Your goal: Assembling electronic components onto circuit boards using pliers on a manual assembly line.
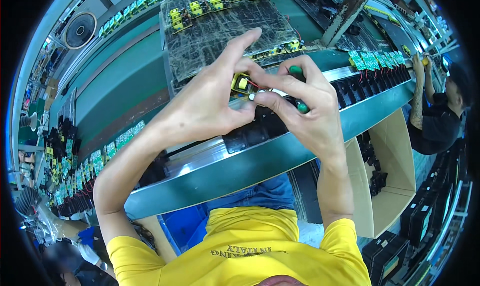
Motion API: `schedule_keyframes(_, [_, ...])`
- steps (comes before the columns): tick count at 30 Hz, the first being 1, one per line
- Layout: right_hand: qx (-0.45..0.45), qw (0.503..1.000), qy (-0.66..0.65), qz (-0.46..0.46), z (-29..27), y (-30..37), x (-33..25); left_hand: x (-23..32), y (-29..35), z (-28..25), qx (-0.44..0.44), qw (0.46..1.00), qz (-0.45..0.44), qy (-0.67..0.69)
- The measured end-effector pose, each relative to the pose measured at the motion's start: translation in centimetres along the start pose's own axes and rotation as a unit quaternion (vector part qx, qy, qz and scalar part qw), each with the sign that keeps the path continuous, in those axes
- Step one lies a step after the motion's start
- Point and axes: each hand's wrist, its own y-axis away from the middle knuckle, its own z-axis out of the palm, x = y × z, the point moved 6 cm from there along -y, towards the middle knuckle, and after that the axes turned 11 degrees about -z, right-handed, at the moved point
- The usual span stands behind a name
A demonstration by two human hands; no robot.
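Observation:
My left hand (pixel 200 103) is closed on the edge of a small circuit board (pixel 242 84) with a yellow-wrapped component, its index finger stretched upward. Beside it, my right hand (pixel 317 103) has a green-handled hand tool (pixel 297 73) tucked in the palm. That tool looks like small pliers or cutters, but its working end is hidden. My right thumb and index finger pinch close to the board, by a red wire and a small whitish part (pixel 253 97). Below both hands, black plastic housings (pixel 255 133) lie along the metal rail of the bench.
A scratched dark board (pixel 220 36) carries several yellow-component circuit boards. Green boards wired to black housings line the rail at right (pixel 370 61) and left (pixel 97 161). A cardboard box (pixel 395 161) stands right of me. A co-worker (pixel 440 106) works at far right; a metal post (pixel 345 16) rises behind.

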Motion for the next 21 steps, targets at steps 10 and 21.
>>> schedule_keyframes(10, [-0.037,0.992,-0.108,0.057,0.8,-0.3,-3.2,4.2,5.7,0.2,0.106,0.976,0.048,-0.186])
schedule_keyframes(21, [0.196,0.658,-0.621,0.378,6.9,5.7,-4.3,2.7,9.9,0.5,0.119,0.898,0.19,-0.379])
